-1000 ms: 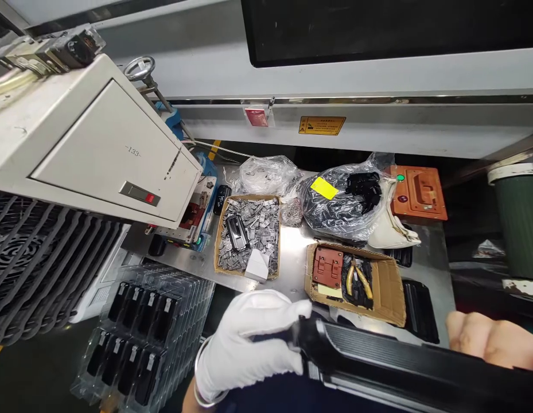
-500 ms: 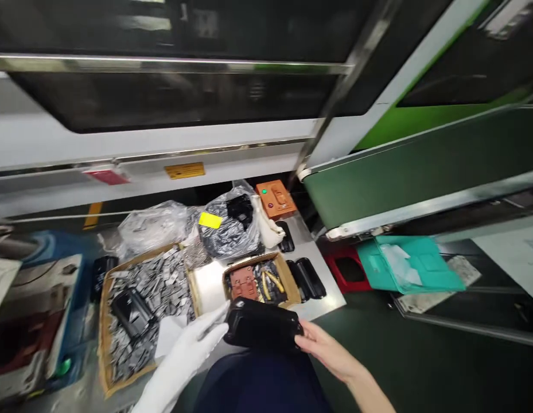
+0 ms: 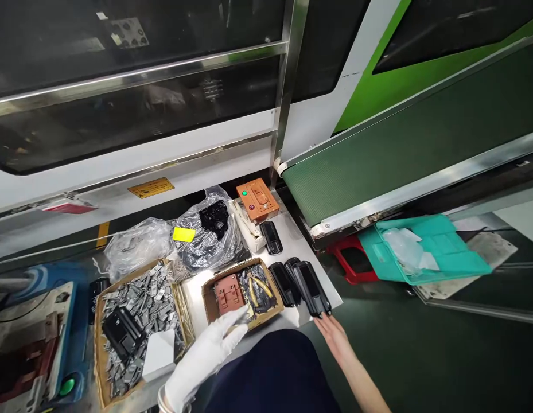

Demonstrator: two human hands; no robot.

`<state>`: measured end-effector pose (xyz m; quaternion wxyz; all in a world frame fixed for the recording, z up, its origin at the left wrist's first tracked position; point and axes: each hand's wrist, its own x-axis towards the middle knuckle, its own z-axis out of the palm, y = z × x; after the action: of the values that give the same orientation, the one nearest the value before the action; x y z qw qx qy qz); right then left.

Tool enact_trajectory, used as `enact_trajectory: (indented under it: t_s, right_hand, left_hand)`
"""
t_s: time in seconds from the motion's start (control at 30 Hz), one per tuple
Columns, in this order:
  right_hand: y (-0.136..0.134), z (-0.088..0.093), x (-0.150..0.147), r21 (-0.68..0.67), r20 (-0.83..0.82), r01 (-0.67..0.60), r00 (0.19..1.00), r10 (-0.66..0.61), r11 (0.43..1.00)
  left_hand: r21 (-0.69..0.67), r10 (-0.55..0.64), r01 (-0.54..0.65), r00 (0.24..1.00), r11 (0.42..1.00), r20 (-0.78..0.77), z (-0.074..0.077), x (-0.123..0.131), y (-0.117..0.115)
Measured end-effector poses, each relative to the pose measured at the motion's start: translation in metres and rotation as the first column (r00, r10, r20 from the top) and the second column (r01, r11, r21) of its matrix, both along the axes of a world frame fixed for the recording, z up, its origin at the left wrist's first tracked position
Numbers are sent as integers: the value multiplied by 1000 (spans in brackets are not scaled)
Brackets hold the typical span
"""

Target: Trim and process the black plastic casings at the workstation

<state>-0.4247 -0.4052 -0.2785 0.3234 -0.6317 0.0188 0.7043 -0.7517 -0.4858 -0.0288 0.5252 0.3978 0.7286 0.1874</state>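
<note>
My left hand wears a white glove and lies open at the near edge of the small cardboard box, which holds a brown block and yellow-handled pliers. My right hand is bare and open, fingertips just below the long black plastic part that lies on the metal table beside two similar black parts. Neither hand holds anything.
A larger cardboard box of grey metal clips sits at the left. Clear plastic bags lie behind the boxes, with an orange button box and another black part. A green conveyor runs at the right above a teal tray.
The view swung right. Both hands held the black part over my lap; now it lies on the table at the right and both hands are off it.
</note>
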Motion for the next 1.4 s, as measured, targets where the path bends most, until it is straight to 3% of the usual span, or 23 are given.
enact_trajectory:
  t_s: [0.17, 0.37, 0.6, 0.9, 1.17, 1.4]
  right_hand:
    - [7, -24, -24, -32, -123, -117, 986, 112, 993]
    - [12, -39, -25, -88, -184, -194, 967, 176, 977]
    - [12, -39, -30, -141, -179, -202, 968, 176, 969]
    - [17, -33, -56, -183, -50, -177, 984, 171, 967]
    - [25, -35, -66, -145, -39, -254, 967, 251, 956]
    - [38, -33, -77, -191, -58, -412, 911, 409, 891]
  left_hand:
    - [-98, 36, -36, 999, 995, -9, -1, 12, 0]
    - [-102, 95, -94, 995, 990, 1, -8, 21, -9]
    - [-108, 152, -150, 988, 983, 9, -5, 18, -17]
    - [-91, 187, -186, 982, 978, 5, -5, 17, -19]
    - [-73, 187, -185, 982, 980, 27, -8, 19, -27]
    - [-32, 174, -174, 985, 984, 4, -17, 23, -31]
